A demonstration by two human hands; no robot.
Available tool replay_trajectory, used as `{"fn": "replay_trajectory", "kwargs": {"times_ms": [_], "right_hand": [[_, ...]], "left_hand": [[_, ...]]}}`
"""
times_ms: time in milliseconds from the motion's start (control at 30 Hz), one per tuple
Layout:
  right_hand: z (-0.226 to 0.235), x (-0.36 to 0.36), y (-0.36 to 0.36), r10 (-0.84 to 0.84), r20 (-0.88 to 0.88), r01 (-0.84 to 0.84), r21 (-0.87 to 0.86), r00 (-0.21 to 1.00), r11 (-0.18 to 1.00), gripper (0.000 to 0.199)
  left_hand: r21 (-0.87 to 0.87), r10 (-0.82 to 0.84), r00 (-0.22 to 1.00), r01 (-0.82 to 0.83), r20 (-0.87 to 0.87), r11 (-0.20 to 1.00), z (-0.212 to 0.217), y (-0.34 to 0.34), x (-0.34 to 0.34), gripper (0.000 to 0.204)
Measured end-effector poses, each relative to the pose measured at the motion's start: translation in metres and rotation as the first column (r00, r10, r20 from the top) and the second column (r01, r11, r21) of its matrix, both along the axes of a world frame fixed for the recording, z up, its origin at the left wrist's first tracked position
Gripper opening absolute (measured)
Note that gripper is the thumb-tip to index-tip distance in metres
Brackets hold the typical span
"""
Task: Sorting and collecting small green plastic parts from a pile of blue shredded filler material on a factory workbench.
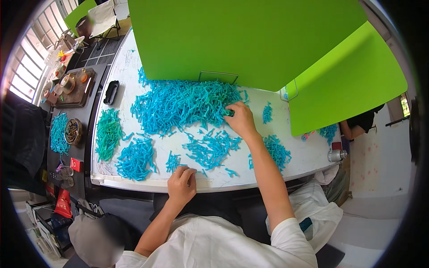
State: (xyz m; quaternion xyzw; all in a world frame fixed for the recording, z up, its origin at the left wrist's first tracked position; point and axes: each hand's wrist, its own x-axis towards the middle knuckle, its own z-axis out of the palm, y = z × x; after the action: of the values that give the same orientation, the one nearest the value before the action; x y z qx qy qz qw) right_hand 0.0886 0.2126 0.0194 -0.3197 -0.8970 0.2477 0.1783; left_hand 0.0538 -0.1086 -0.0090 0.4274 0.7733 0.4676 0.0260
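Observation:
A large heap of small, thin blue-green plastic-looking pieces [183, 105] spreads over the white table. My right hand [241, 118] reaches to the heap's right end, its fingers pinched round some of these pieces. Near the table's front edge, my left hand [182, 184] is closed, thumb against fingers; whatever it may hold is too small to make out. Just beyond it lies a little blue pile [173, 161]. A loose, spread-out pile [212, 148] lies between my hands, and another pile [277, 152] is partly hidden by my right forearm.
Greener pieces [108, 134] and a blue pile [136, 158] are at the table's left. Tall green panels [241, 40] stand behind the heap. A black tray [111, 92] lies at the left edge. Another person's arm [353, 130] shows beyond the right panel. A dark side table holds a tea tray [80, 96].

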Motion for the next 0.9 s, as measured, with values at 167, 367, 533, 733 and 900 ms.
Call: {"fn": "replay_trajectory", "kwargs": {"times_ms": [167,367,533,733,900], "right_hand": [[-0.014,0.013,0.034,-0.147,-0.052,0.122,-0.326,0.988,0.938,0.031],[-0.001,0.024,0.043,-0.233,-0.079,0.072,-0.815,0.969,0.576,0.027],[0.004,0.025,0.024,-0.256,-0.142,-0.016,-0.899,0.956,0.439,0.023],[0.001,0.030,-0.004,-0.210,-0.128,-0.018,-0.888,0.969,0.459,0.021],[-0.012,0.038,-0.042,-0.271,-0.305,-0.065,-0.764,0.913,0.642,0.020]], "left_hand": [[0.018,-0.012,1.000,0.013,-0.005,1.000,-0.001,0.005,0.003,0.018],[-0.034,-0.002,0.999,0.003,0.052,0.999,-0.002,0.000,0.003,0.020],[-0.052,-0.003,0.999,0.006,0.043,0.999,-0.003,-0.001,0.003,0.020],[-0.045,-0.005,0.999,0.007,0.046,0.999,-0.003,0.000,0.003,0.020],[-0.068,-0.002,0.999,0.004,0.040,0.998,-0.002,-0.001,0.003,0.020]]}}
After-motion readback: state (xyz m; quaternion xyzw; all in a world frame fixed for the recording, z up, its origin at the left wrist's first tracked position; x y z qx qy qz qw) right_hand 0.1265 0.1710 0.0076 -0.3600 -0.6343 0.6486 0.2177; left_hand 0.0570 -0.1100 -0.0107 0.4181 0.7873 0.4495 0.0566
